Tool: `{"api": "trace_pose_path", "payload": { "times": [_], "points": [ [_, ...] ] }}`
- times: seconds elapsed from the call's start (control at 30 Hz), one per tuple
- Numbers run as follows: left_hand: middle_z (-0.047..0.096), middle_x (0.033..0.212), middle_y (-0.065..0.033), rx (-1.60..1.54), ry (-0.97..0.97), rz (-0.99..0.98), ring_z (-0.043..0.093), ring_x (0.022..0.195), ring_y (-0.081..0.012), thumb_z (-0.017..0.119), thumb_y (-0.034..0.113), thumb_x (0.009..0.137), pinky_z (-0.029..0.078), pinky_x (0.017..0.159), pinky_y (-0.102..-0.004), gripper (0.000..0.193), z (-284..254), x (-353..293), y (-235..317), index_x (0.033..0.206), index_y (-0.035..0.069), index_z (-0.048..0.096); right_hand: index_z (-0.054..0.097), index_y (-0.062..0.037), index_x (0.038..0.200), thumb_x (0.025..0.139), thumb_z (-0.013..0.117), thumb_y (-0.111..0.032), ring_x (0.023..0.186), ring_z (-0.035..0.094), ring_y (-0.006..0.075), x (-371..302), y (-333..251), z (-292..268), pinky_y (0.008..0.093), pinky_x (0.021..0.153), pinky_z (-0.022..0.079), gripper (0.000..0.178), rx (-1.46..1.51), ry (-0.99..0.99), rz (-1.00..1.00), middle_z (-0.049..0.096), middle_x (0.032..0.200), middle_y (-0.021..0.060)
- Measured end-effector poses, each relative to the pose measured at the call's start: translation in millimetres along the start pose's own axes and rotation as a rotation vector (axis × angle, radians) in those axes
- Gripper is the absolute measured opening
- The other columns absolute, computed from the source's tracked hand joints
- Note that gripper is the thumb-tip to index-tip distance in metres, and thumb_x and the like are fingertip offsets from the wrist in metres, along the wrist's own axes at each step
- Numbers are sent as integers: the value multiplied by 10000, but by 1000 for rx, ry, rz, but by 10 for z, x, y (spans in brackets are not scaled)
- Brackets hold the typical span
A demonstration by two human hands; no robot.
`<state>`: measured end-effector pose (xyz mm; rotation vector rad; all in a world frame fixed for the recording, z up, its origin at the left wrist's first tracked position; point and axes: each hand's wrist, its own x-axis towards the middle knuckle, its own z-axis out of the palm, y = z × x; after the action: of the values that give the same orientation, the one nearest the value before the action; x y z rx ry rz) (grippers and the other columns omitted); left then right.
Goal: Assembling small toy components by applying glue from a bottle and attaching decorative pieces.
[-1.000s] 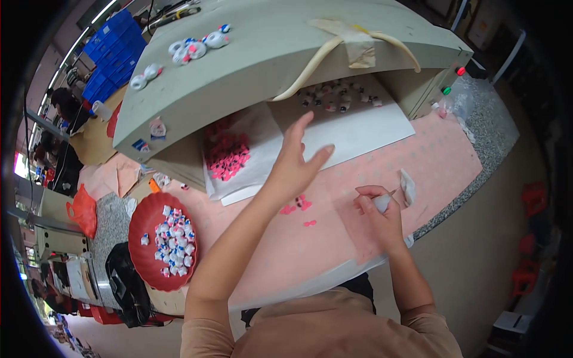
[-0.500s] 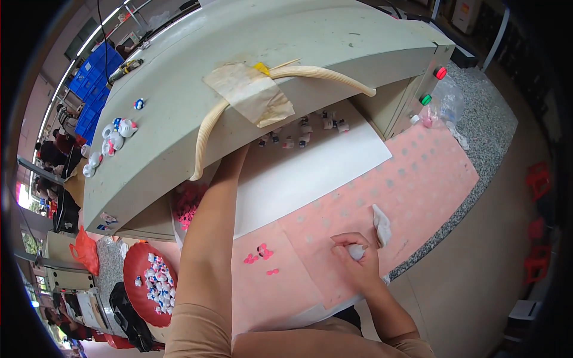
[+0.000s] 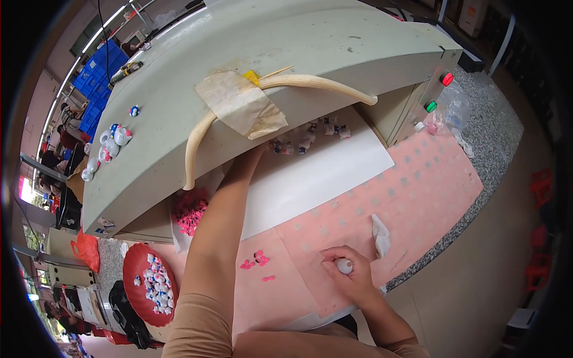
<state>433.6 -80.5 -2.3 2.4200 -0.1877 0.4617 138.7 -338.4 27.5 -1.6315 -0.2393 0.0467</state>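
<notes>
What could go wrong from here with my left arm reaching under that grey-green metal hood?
With your left hand hidden under the grey-green metal hood, it might knock the small white-and-dark figurines inside.
Your bare left forearm passes near small flat pink pieces on the pink sheet, so it could scatter them.
The rounded white pieces on the hood's top could roll off if bumped.

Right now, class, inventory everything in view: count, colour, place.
Machine: one, grey-green, top centre
Cord: one, cream, on machine
Buttons: two, red/green, machine's right
Sheet: one, white, machine opening
Figures: many, mostly white, machine and bowl
Small pieces: many, pink, machine opening and mat
Bowl: one, red, left
Mat: one, pink, before machine
Cloth: one, white, mat's right
Crates: several, blue, upper left
Right hand: one, bare, around white object
Left forearm: one, bare, machine opening; left hand hidden
</notes>
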Motion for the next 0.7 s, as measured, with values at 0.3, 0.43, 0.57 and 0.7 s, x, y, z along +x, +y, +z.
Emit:
{"api": "trace_pose_path", "payload": {
  "times": [0.3, 0.43, 0.57, 0.7],
  "points": [
    [622, 1097, -130, 669, 340, 489, 605, 1021, -250, 553, 299, 895, 485, 879, -362, 341, -388, -210, -12, 1165, 95, 591, 650, -40, 1039, 825, 715, -65, 756, 625, 142, 4, -20, -15, 257, 672, 496, 226, -11, -8, -4, 640, 859, 82],
    [620, 1101, -136, 560, 273, 340, 604, 1031, -254, 543, 270, 897, 481, 886, -365, 323, -539, -143, -65, 1164, 95, 592, 649, -43, 1040, 824, 717, -65, 751, 628, 146, -12, -15, -29, 260, 670, 497, 228, -21, 4, -11, 638, 854, 81],
    [617, 1106, -142, 445, 181, 197, 603, 1040, -258, 533, 241, 900, 478, 892, -367, 306, -652, -138, -55, 1162, 95, 593, 653, -45, 1029, 820, 719, -64, 750, 629, 146, -15, -15, -29, 261, 671, 497, 220, -29, 21, 2, 638, 852, 82],
    [615, 1110, -147, 330, 83, 44, 602, 1049, -261, 523, 212, 902, 474, 899, -370, 293, -719, -241, -25, 1161, 95, 594, 654, -25, 1000, 821, 708, -51, 759, 627, 147, -37, -6, -28, 261, 681, 496, 188, -7, 87, -21, 642, 858, 89]
  ]
}}
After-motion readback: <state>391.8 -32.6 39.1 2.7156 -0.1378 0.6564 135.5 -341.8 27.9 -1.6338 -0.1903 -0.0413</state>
